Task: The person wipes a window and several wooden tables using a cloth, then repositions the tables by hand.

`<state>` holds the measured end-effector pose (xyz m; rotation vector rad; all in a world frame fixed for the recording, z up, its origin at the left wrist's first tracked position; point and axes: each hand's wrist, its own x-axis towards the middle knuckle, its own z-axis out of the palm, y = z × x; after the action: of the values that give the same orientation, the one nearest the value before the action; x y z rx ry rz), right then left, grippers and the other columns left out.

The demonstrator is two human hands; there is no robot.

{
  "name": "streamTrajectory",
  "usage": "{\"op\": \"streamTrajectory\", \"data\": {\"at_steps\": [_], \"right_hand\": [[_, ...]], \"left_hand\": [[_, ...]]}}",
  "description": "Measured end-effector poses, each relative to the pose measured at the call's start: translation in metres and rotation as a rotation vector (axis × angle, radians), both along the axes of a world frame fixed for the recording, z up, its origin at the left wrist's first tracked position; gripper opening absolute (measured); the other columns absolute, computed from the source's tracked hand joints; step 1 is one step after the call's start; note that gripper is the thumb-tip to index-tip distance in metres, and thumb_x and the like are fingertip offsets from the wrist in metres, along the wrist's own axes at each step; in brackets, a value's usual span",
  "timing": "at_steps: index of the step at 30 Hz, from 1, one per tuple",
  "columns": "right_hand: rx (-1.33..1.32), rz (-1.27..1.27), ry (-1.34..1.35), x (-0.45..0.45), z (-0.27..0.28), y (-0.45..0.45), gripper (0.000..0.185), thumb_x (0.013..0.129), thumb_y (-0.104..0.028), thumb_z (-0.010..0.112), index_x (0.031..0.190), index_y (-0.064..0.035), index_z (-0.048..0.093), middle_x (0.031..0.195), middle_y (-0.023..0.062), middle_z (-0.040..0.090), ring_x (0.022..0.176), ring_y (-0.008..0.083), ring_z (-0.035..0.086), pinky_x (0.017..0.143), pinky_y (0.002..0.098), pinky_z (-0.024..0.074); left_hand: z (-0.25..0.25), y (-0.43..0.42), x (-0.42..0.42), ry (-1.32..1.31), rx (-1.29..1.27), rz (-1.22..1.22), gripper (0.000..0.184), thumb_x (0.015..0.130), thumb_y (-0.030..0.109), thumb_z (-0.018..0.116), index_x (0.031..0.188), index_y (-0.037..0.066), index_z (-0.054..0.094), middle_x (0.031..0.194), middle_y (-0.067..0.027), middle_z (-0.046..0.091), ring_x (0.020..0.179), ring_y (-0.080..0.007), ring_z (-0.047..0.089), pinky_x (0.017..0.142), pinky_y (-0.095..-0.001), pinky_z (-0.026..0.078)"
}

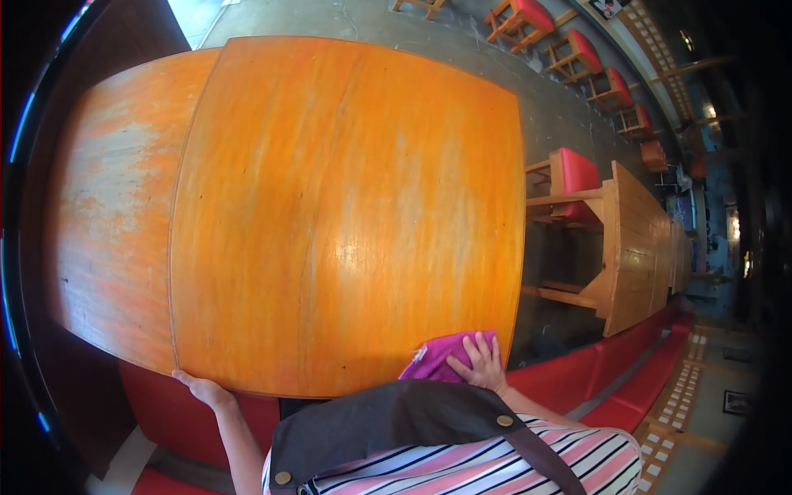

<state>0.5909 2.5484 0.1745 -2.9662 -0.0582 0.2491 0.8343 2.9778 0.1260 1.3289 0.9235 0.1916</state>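
Observation:
An orange wooden table (pixel 272 206) with worn, pale patches fills most of the head view. My right hand (pixel 480 365) lies flat with its fingers spread on a magenta cloth (pixel 437 356), near the table's close right corner. The cloth is bunched on the tabletop, with a small whitish patch, perhaps a tag, on its left side. At the close edge of the table, beside the seam, my left hand (pixel 206 391) grips the rim; most of its fingers are hidden below the top.
A second worn tabletop (pixel 115 214) adjoins on the left. Red bench seating (pixel 561 375) runs along the near side. To the right stand another wooden table (pixel 639 247) and a red-seated chair (pixel 577 181). Several red-topped stools (pixel 528 16) line the far right over a grey floor (pixel 462 41).

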Motion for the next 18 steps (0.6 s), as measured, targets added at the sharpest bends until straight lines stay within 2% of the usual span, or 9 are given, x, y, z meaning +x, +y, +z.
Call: {"op": "streamTrajectory", "data": {"at_steps": [1, 3, 5, 6, 9, 11, 14, 16, 18], "right_hand": [[-0.036, 0.074, -0.001, -0.008, 0.000, -0.005, 0.074, 0.073, -0.065, 0.059, 0.134, -0.0232, 0.050, 0.149, 0.0194, 0.023, 0.139, 0.0416, 0.017, 0.107, 0.0665, 0.0118], [-0.021, 0.037, -0.010, 0.051, 0.005, -0.049, 0.076, 0.074, -0.064, 0.058, 0.135, -0.0201, 0.049, 0.151, 0.0189, 0.020, 0.140, 0.0413, 0.016, 0.108, 0.0645, 0.0110], [-0.033, -0.170, -0.136, 0.140, 0.001, -0.105, 0.086, 0.079, -0.064, 0.052, 0.145, -0.0130, 0.033, 0.154, 0.0203, 0.011, 0.140, 0.0427, 0.011, 0.111, 0.0605, 0.0076], [-0.243, -0.175, -0.211, 0.185, -0.017, -0.150, 0.086, 0.082, -0.065, 0.048, 0.149, -0.0173, 0.022, 0.154, 0.0212, 0.011, 0.141, 0.0425, 0.010, 0.111, 0.0598, 0.0079], [-0.160, -0.583, -0.189, 0.332, -0.032, -0.250, 0.083, 0.084, -0.071, 0.038, 0.149, -0.0238, 0.018, 0.155, 0.0185, 0.009, 0.142, 0.0403, 0.007, 0.112, 0.0560, 0.0080], [-0.111, -0.893, -0.144, 0.390, -0.014, -0.235, 0.092, 0.079, -0.079, 0.037, 0.149, -0.0231, 0.019, 0.155, 0.0193, 0.008, 0.142, 0.0403, 0.005, 0.111, 0.0583, 0.0055], [-0.156, -0.729, -0.127, 0.406, -0.014, -0.177, 0.095, 0.077, -0.080, 0.038, 0.149, -0.0209, 0.019, 0.154, 0.0196, 0.010, 0.142, 0.0408, 0.006, 0.111, 0.0595, 0.0047], [-0.186, -0.525, -0.195, 0.388, -0.020, -0.115, 0.097, 0.077, -0.080, 0.038, 0.149, -0.0180, 0.021, 0.153, 0.0213, 0.013, 0.141, 0.0419, 0.008, 0.111, 0.0598, 0.0055], [-0.200, -0.283, -0.286, 0.357, -0.023, -0.031, 0.091, 0.080, -0.074, 0.041, 0.148, -0.0148, 0.024, 0.152, 0.0239, 0.016, 0.140, 0.0431, 0.011, 0.111, 0.0608, 0.0061]], "left_hand": [[0.002, -0.002, 0.002, 0.001, 0.001, -0.010, 0.072, 0.099, 0.054, 0.021, 0.141, -0.004, 0.028, 0.145, -0.0156, 0.033, 0.130, -0.0284, 0.036, 0.110, -0.0359, 0.028], [0.006, -0.007, 0.003, -0.025, -0.044, 0.021, 0.072, 0.099, 0.055, 0.021, 0.142, -0.003, 0.028, 0.145, -0.0153, 0.033, 0.130, -0.0283, 0.036, 0.109, -0.0364, 0.029], [-0.005, 0.002, 0.000, -0.028, -0.010, 0.002, 0.072, 0.099, 0.054, 0.021, 0.142, -0.003, 0.028, 0.146, -0.0155, 0.033, 0.130, -0.0283, 0.036, 0.110, -0.0362, 0.028], [-0.009, 0.007, -0.002, -0.031, 0.023, -0.022, 0.072, 0.099, 0.054, 0.021, 0.142, -0.004, 0.027, 0.146, -0.0157, 0.033, 0.131, -0.0283, 0.035, 0.110, -0.0359, 0.028], [-0.010, 0.009, -0.003, 0.000, 0.048, -0.018, 0.073, 0.099, 0.054, 0.021, 0.142, -0.005, 0.026, 0.146, -0.0161, 0.032, 0.132, -0.0274, 0.034, 0.110, -0.0349, 0.027], [-0.013, 0.011, -0.005, -0.016, 0.020, -0.032, 0.074, 0.099, 0.054, 0.021, 0.142, -0.006, 0.026, 0.147, -0.0165, 0.031, 0.132, -0.0270, 0.034, 0.110, -0.0344, 0.026], [-0.031, 0.023, -0.004, -0.061, 0.137, 0.019, 0.076, 0.098, 0.055, 0.023, 0.141, -0.007, 0.028, 0.146, -0.0171, 0.033, 0.131, -0.0263, 0.035, 0.110, -0.0338, 0.027], [-0.022, 0.010, -0.003, -0.071, 0.069, -0.004, 0.076, 0.098, 0.056, 0.024, 0.138, -0.008, 0.032, 0.143, -0.0168, 0.038, 0.128, -0.0260, 0.039, 0.108, -0.0338, 0.029], [-0.016, 0.002, 0.000, -0.099, 0.104, 0.016, 0.075, 0.098, 0.056, 0.025, 0.136, -0.008, 0.036, 0.139, -0.0157, 0.042, 0.125, -0.0254, 0.042, 0.107, -0.0335, 0.031]]}}
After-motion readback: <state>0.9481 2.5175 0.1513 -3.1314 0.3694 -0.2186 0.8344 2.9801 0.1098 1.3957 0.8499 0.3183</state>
